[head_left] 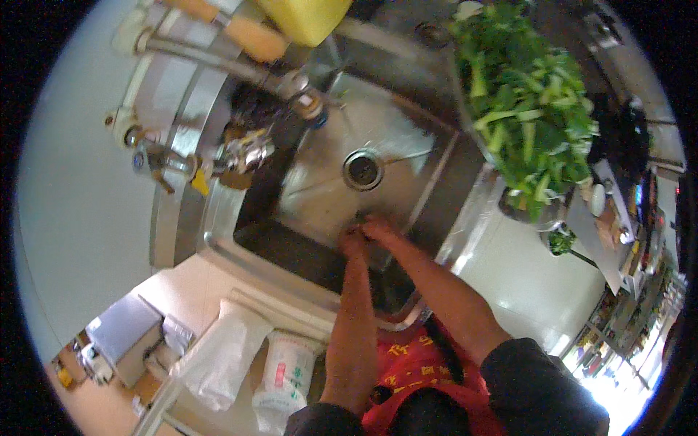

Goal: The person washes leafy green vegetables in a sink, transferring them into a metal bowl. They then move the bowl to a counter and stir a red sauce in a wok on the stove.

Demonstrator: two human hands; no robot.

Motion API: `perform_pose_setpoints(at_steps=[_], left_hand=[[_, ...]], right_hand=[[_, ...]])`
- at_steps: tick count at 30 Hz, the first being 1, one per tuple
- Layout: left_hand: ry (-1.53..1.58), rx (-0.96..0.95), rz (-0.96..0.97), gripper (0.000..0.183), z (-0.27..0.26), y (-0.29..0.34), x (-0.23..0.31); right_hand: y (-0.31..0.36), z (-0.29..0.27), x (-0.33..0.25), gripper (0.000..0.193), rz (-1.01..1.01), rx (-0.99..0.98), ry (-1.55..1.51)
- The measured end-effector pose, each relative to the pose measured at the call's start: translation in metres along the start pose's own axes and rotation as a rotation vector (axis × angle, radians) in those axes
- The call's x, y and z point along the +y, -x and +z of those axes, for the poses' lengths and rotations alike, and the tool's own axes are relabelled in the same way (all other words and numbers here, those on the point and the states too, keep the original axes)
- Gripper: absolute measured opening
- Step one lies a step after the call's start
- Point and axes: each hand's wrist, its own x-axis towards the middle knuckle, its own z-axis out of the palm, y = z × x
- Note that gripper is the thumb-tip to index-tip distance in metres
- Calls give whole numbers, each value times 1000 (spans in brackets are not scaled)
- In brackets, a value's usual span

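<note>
Both hands are low inside a steel sink [320,207], close together near its front wall. My left hand [352,240] has its fingers curled inward beside the other hand. My right hand [377,227] is bent toward it, fingers also drawn in. A small dark spot shows at the fingertips, too blurred to name. Just beyond the hands is the round drain [363,169] in the wet sink floor. The faucet spout [309,109] reaches over the sink from the far left, and no water stream can be made out.
A big heap of chopped leafy greens [523,109] fills a container right of the sink. A cleaver-like blade [592,232] lies beyond it. A second tap [149,160] stands at left. A white tub [287,370] and a white bag [222,356] sit low left. A yellow container [309,18] is at the back.
</note>
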Motion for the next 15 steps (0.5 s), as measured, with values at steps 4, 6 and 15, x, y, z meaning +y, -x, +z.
perform_pose_setpoints(at_steps=[4,6,15], left_hand=[[922,52,299,15,-92,52,120],[834,60,357,13,-143,90,185],[797,-147,986,21,-203,119,372]], right_hand=[[44,-141,-37,26,-74,220,-479],[91,-209,-58,28,-141,285,-586],[187,-443,-30,50,115,960,-70]])
